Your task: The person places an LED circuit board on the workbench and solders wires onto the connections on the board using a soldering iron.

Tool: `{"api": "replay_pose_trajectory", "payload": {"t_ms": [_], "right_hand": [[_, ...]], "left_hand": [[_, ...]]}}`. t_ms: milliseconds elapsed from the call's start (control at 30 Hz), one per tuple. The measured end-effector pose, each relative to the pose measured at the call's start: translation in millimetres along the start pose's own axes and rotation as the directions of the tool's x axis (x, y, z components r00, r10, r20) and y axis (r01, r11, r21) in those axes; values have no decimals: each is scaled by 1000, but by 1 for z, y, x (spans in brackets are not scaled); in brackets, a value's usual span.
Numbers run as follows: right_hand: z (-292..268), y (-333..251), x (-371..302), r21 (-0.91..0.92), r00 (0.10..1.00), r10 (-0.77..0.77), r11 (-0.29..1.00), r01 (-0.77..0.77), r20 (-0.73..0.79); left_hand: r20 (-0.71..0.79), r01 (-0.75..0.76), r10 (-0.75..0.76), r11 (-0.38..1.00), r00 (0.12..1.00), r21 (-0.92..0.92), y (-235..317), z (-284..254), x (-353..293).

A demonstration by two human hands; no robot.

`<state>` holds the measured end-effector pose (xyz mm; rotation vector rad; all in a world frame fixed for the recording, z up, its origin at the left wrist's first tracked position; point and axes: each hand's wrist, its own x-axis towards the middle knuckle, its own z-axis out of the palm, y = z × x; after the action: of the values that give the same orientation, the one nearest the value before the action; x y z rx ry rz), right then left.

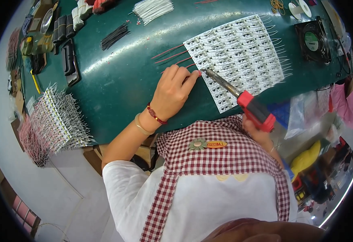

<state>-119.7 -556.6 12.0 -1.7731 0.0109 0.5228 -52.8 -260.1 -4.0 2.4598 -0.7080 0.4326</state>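
Observation:
A white panel of small circuit boards (235,56) lies tilted on the green table, with white wires along its right edge and a few red wires (170,53) sticking out on its left. At that left edge my left hand (173,86) is closed, pinching a red wire (199,73) against the panel. My right hand (255,128) grips a red and black soldering iron (257,111) from the right. The iron's tip meets the panel beside my left fingertips. Part of my right hand is hidden behind the iron's handle.
Bundles of black wires (115,36) and white wires (153,10) lie further back. A black fan (312,40) and a white spool (299,9) stand at the right. Wired panels (59,121) are piled at the left edge, near a black clamp-like tool (69,62).

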Motion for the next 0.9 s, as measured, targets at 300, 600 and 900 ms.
{"api": "replay_pose_trajectory", "payload": {"t_ms": [300, 600, 900], "right_hand": [[-2, 0, -1, -83, 997, -80, 993, 80, 2], [0, 6, -1, -210, 989, -150, 967, 144, -12], [-12, 14, -16, -77, 992, -117, 991, 113, -48]], "left_hand": [[9, 16, -16, 1000, 1000, -3, 0, 0, 1], [-5, 18, -18, 1000, 1000, -4, -1, 1, 1], [-26, -2, 2, 1000, 1000, -7, 0, -1, 2]]}}
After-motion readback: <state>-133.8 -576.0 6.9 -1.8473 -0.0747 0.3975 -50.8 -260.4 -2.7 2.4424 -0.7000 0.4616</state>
